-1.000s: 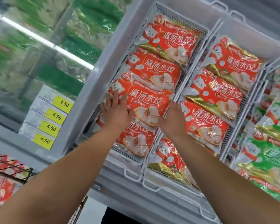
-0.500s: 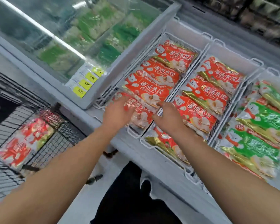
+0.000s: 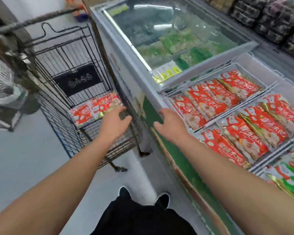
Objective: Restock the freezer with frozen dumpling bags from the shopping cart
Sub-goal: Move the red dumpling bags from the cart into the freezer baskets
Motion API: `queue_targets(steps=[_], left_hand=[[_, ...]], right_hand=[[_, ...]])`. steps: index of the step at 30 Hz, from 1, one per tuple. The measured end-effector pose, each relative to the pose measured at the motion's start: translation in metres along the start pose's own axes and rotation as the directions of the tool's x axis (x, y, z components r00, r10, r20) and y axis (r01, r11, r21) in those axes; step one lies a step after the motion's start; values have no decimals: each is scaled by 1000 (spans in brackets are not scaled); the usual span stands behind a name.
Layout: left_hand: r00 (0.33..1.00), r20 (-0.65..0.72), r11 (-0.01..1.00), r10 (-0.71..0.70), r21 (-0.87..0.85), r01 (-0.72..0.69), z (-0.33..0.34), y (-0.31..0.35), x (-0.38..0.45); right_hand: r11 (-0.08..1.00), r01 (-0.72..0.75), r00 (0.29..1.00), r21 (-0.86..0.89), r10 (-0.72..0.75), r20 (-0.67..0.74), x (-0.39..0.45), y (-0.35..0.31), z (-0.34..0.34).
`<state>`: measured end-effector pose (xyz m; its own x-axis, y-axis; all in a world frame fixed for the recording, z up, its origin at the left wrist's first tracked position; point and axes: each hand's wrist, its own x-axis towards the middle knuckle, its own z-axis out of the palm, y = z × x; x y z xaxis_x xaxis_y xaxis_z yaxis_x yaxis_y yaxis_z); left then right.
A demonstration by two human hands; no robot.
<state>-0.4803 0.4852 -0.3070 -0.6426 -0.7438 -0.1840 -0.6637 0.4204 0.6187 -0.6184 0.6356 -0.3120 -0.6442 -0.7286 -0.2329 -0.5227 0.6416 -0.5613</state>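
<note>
Setting: Grey shop flooring (image 3: 24, 158) was seen beneath a chest freezer (image 3: 159, 102), with dark packaged stock shelved beyond the freezer's far side.
Freezer: its near wall was shown running diagonally through the view, green and printed on the outside; a glass lid (image 3: 168, 34) was seen slid over the far section, with green packets lying under it and yellow price tags (image 3: 168, 73) stuck at its near edge.
Open section: wire baskets (image 3: 270, 85) inside the freezer were shown filled with red dumpling bags (image 3: 210, 99) laid overlapping in rows; green bags (image 3: 292, 177) were placed in the basket nearest the viewer's right.
Shopping cart: a black wire cart (image 3: 71, 65) was parked against the freezer's outer wall, on the side away from the baskets.
Bags in cart: a few red bags (image 3: 95, 107) were left lying flat on the cart's bottom; the exact count could not be told through the blur, perhaps two or three.
Left hand: the left hand (image 3: 115, 119) was held over the cart just beside the freezer wall, fingers spread and loosely bent, nothing grasped, fingertips close to the cart's bags.
Right hand: the right hand (image 3: 171, 122) was held over the freezer's near rim, fingers relaxed and apart, nothing held.
Person: black trousers and dark shoes (image 3: 161, 199) were seen on the floor alongside the freezer.
</note>
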Motion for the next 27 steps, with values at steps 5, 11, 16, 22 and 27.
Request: queue_targets(steps=[5,11,16,22,27], left_hand=[[985,-70,985,-160,-82,154,-56,-76,-21],[960,-99,957,-261,-154,245,-111,-166,-26],[946,-74,936,-315,-188,297,-138,-225,-10],[929,-22,897,-369,-268,350,-147,-258,11],[915,-7,877,-404,-287,385,-140,-268,45]], right_hand=[[995,89,992,-45,-85,91,7,-75,50],[989,132,981,-62,-122,152,22,-153,113],[991,108,981,-76,-94,173,45,-196,155],[989,76,976,-129,-47,214,75,-215,173],[977,97,962,-190,-42,271,126,-216,184]])
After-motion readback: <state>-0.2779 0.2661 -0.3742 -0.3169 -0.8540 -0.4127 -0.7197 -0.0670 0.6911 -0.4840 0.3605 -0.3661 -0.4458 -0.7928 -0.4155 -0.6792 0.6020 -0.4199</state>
